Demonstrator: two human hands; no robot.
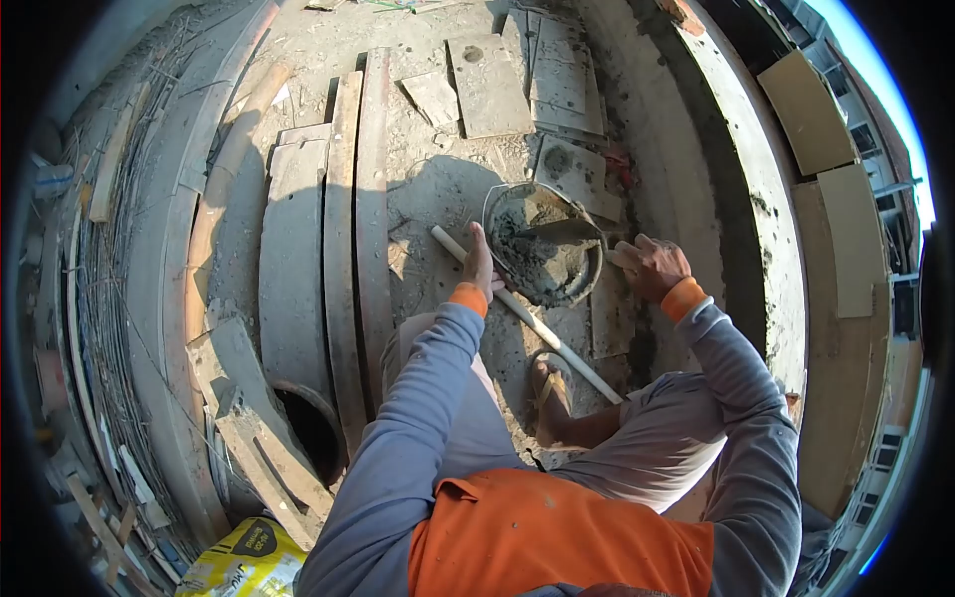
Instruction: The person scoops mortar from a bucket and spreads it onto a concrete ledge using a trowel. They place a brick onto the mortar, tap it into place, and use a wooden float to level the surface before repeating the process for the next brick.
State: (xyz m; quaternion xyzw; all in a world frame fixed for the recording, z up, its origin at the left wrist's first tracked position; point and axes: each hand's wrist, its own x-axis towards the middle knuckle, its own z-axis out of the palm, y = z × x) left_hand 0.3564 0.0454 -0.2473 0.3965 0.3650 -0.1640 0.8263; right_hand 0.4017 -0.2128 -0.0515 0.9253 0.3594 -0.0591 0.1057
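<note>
Your right hand [655,269] wrapped round trowel [569,231], blade in mortar [542,269] inside bucket [544,301]; your left hand [480,263] straightened, empty, beside bucket.

From the mortar bucket [504,202], a pale round pole [534,322] blocked seven o'clock, a concrete wall [753,174] three; bare ground [428,186] lay open at ten.

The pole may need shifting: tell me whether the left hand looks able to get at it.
Probably yes: the left hand, seemingly empty beside the bucket, overlaps the pole in this view, and nothing visible blocks its way.
</note>
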